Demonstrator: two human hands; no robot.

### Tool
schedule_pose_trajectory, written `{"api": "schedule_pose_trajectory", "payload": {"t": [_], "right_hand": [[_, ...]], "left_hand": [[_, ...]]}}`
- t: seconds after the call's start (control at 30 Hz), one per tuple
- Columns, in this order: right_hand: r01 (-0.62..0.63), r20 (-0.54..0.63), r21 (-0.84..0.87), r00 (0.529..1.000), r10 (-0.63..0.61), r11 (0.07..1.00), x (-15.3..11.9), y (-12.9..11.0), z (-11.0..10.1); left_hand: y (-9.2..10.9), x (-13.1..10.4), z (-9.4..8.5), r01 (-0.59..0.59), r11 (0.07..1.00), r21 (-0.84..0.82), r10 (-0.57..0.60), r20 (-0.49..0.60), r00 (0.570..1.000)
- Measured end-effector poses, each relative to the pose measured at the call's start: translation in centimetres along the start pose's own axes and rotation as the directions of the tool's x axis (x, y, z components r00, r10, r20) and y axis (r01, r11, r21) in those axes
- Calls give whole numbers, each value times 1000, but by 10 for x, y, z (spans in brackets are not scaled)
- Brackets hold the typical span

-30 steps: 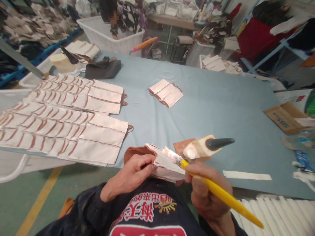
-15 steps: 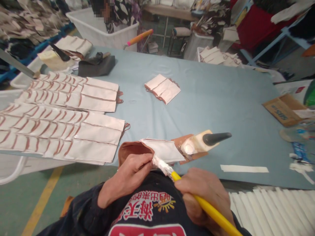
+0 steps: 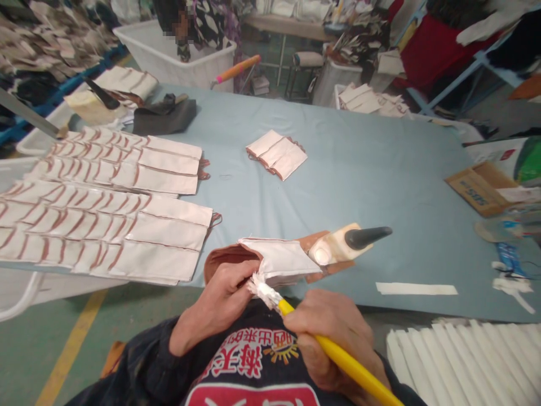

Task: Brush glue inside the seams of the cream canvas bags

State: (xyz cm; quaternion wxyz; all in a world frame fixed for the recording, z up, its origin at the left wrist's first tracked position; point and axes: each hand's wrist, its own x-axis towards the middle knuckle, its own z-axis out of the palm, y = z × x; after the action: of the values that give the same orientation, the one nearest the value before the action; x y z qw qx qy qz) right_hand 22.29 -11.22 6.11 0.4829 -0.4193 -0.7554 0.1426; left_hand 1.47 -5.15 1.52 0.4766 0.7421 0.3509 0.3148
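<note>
A blue-topped bench [image 3: 359,169] fills a cluttered workroom. At its near edge, the left hand [image 3: 215,301] pinches the brown-lined mouth of a white pouch [image 3: 287,256], while the right hand [image 3: 333,332] curls around a yellow-handled brush [image 3: 350,364], its frayed white bristles at the pouch's near corner. A second earlier, the bristles lay on the pouch's white face. The pouch's underside is hidden; a cream object [image 3: 333,248] beside it, with a black cone, is hard to identify. Farther right sits an open cardboard box [image 3: 475,186], its contents unclear. Beyond the bench, a white crate [image 3: 337,100] holds pale pieces [image 3: 367,101]; a co-worker, cut off by the frame, leans over a white bin [image 3: 211,70].
</note>
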Motion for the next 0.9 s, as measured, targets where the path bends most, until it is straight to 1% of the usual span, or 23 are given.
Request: {"api": "schedule_pose_trajectory", "payload": {"t": [0.17, 0.2, 0.27, 0.33, 0.37, 0.4, 0.47, 0.53, 0.57, 0.63, 0.7, 0.73, 0.8, 0.9], "right_hand": [[-78, -112, -76, 991, 69, 994, -1, 11, -12], [-78, -107, -87, 992, 69, 993, 0, 13, -13], [-49, -58, -88, 997, 44, 995, 4, 13, -13], [-19, -8, -49, 1000, 18, 999, 6, 9, -9], [-15, -4, -20, 1000, 14, 1000, 5, 7, -6], [-27, -25, 8, 999, 27, 1000, 4, 6, -4], [-86, -112, 83, 989, 95, 993, -1, 7, 0], [-162, -186, 191, 963, 198, 968, -6, 11, 2], [-189, -198, 248, 950, 240, 950, -8, 13, 2], [-210, -168, 330, 946, 277, 920, -11, 19, 2], [-207, -119, 349, 958, 262, 914, -12, 23, 1], [-205, -91, 346, 964, 250, 916, -12, 24, -1], [-201, -49, 332, 972, 230, 922, -10, 27, -6], [-169, -5, 282, 984, 178, 944, 1, 30, -17]], "left_hand": [[3, -2, 0, 43, 998, 39, -42, -24, 999], [4, -2, 0, 46, 998, 41, -45, -24, 999], [4, -1, 0, 44, 998, 35, -44, -18, 999], [4, -1, 0, 40, 999, 23, -40, -11, 999], [4, 0, 0, 36, 999, 15, -36, -7, 999], [4, 0, 0, 35, 999, 6, -35, -3, 999], [3, 1, -1, 63, 998, -12, -63, 7, 998], [2, 2, -3, 147, 987, -59, -146, 24, 989], [2, 3, -5, 209, 971, -111, -206, 37, 978], [2, 5, -8, 334, 901, -278, -324, 84, 942], [4, 8, -13, 419, 789, -449, -395, 152, 906], [5, 10, -17, 444, 742, -502, -411, 184, 893], [10, 15, -24, 486, 682, -546, -426, 243, 871], [15, 20, -32, 533, 651, -541, -422, 325, 846]]}}
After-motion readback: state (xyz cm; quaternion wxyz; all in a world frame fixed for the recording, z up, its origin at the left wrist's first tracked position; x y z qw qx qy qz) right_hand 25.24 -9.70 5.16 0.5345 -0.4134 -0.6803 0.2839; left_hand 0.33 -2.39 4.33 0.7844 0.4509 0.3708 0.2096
